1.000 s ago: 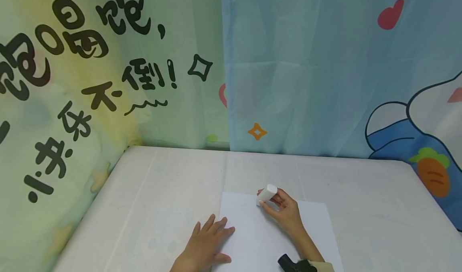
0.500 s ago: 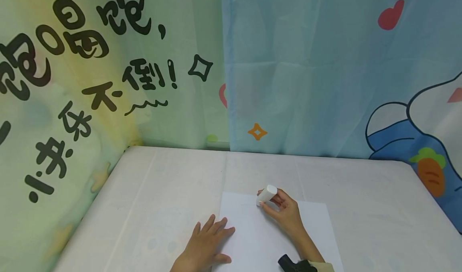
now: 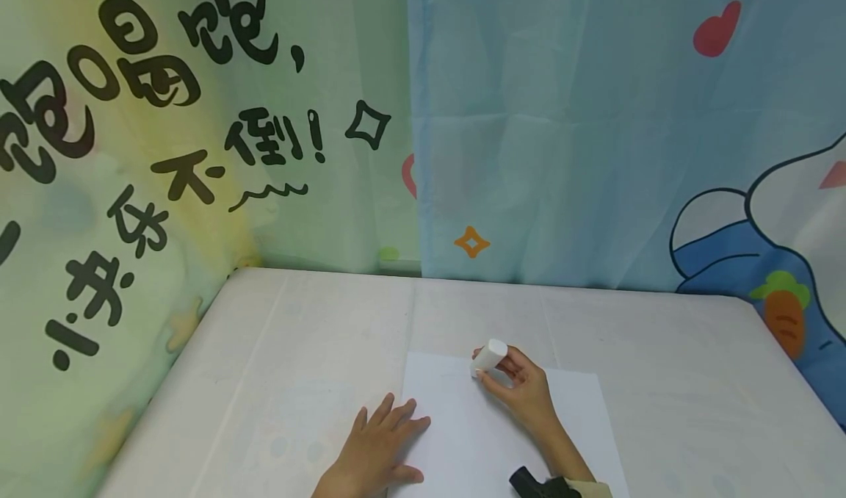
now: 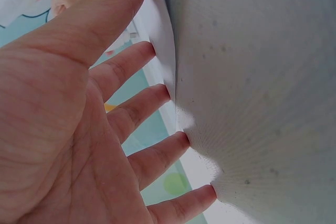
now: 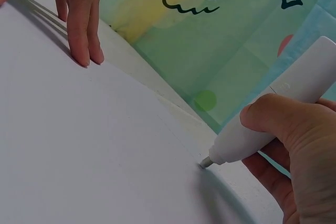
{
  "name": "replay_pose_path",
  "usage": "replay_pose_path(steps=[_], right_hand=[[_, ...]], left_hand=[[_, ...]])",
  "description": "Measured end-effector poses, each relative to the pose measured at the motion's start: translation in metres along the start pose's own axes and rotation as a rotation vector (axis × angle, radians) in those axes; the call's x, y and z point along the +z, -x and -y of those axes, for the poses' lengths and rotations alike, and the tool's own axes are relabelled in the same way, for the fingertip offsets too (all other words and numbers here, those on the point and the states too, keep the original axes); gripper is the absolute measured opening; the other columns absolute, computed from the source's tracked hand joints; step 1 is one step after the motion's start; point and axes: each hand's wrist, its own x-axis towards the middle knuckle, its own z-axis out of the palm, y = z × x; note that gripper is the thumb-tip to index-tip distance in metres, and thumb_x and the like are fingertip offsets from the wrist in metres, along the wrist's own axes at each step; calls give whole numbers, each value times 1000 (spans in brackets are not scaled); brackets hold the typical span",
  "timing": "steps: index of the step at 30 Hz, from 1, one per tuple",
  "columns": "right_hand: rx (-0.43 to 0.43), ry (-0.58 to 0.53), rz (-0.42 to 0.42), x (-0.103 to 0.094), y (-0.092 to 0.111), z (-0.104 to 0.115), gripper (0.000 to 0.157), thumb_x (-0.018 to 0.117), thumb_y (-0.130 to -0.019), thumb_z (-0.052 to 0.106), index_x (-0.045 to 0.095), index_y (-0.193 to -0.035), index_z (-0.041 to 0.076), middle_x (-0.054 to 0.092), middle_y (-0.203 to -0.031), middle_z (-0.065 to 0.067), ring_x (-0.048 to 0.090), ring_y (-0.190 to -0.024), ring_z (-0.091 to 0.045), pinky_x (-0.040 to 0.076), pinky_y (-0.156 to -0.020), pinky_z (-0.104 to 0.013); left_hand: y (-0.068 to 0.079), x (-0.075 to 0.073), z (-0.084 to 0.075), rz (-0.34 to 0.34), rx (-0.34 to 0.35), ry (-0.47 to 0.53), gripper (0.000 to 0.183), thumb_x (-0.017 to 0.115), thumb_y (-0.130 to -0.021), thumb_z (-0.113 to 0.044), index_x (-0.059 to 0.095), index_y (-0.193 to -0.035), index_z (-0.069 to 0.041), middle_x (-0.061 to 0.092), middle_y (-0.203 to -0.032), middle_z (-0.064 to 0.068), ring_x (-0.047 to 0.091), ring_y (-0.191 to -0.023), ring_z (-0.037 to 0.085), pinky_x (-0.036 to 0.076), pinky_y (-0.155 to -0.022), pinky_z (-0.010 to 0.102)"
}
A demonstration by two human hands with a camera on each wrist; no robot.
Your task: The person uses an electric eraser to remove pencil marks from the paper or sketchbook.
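A thick white electric eraser is pinched between the thumb and fingers of my right hand. In the right wrist view, its narrow grey tip meets the white paper, the body leaning up to the right. A faint thin line runs on the sheet near the tip. My left hand lies with fingers spread at the left edge of the paper. From the left wrist view, its fingertips touch the surface, and nothing is held in that palm.
A white-covered table lies under the paper and reaches back to printed curtains with lettering and cartoon figures. A black device sits at my right wrist, by the sleeve.
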Motion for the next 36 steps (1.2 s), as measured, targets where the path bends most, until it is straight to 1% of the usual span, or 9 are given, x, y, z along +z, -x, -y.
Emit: replay_pose_path(steps=[2, 4, 9, 13, 23, 31, 36], right_hand=[[-2, -4, -4, 0, 0, 1, 44, 72, -70, -22, 59, -111, -14, 68, -101, -28, 64, -100, 4, 49, -88, -13], [-1, -8, -5, 1, 0, 2, 44, 72, -70, -23, 59, -111, -14, 67, -101, -31, 64, -100, 4, 49, -88, -13], [-10, -14, -5, 1, 0, 2, 43, 72, -70, -23, 59, -111, -14, 68, -100, -30, 65, -100, 3, 50, -87, -13], [-2, -13, -4, 1, 0, 1, 43, 71, -70, -23, 59, -110, -14, 68, -100, -29, 65, -99, 3, 50, -87, -13], [32, -10, 14, 0, 1, -2, 42, 72, -70, -22, 58, -109, -15, 66, -101, -33, 64, -100, 4, 50, -87, -14], [15, -9, 21, 0, 0, -2, 43, 72, -71, -23, 57, -110, -16, 66, -101, -33, 65, -101, 3, 50, -88, -14], [14, -6, 20, 0, 1, -2, 42, 72, -72, -22, 58, -110, -15, 66, -101, -33, 64, -102, 3, 50, -88, -14]], left_hand=[[0, 0, 0, 0, -1, -1, 70, 69, -79, -53, 52, -138, -21, 48, -147, 6, 40, -136, 39, 41, -97, 66], [0, 1, 0, 0, -5, -4, 70, 69, -78, -53, 52, -138, -22, 48, -147, 6, 40, -136, 39, 41, -97, 66], [0, 1, 0, 0, -8, -4, 70, 69, -78, -53, 52, -138, -22, 48, -147, 6, 40, -137, 38, 41, -97, 66], [0, 0, 0, 4, -6, -2, 70, 68, -78, -54, 51, -139, -22, 48, -147, 6, 40, -137, 39, 41, -97, 66], [0, 0, 0, 9, -4, -11, 71, 66, -79, -56, 51, -139, -22, 48, -147, 6, 40, -137, 39, 41, -98, 66], [0, -1, -1, 21, -15, -2, 71, 68, -78, -55, 51, -139, -22, 47, -148, 5, 39, -137, 38, 40, -98, 66], [0, -1, -1, 15, -18, -4, 70, 69, -78, -54, 52, -139, -23, 48, -147, 5, 40, -137, 38, 41, -98, 65]])
